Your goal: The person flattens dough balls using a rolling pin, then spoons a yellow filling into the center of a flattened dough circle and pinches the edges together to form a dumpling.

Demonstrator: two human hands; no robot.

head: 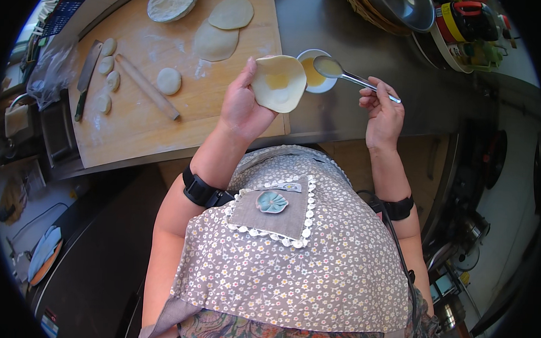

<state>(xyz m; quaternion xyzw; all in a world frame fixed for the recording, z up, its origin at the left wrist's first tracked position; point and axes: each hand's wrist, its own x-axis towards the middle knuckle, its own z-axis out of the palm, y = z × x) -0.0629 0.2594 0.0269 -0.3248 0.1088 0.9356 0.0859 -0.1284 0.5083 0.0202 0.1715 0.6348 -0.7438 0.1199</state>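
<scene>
My left hand [250, 97] supports a round dough wrapper [289, 73] from below, thumb at its rim. A yellow liquid patch [278, 81] lies on the wrapper's middle. Between finger and thumb, my right hand [384, 110] grips the handle of a metal spoon [363, 81]. Some of the same-looking liquid sits in the spoon's bowl, which is over the edge of a small white bowl [329, 85] of yellow liquid. That bowl stands on the metal counter, partly hidden by the spoon and wrapper.
On the wooden board [137, 137] are a rolling pin [146, 88], a cleaver [89, 69], several dough pieces [113, 81], a flattened dough ball [169, 81], two overlapping wrappers [216, 43] and a bowl of flour [171, 2]. A metal basin [412, 13] and bottles [472, 24] stand at the back right.
</scene>
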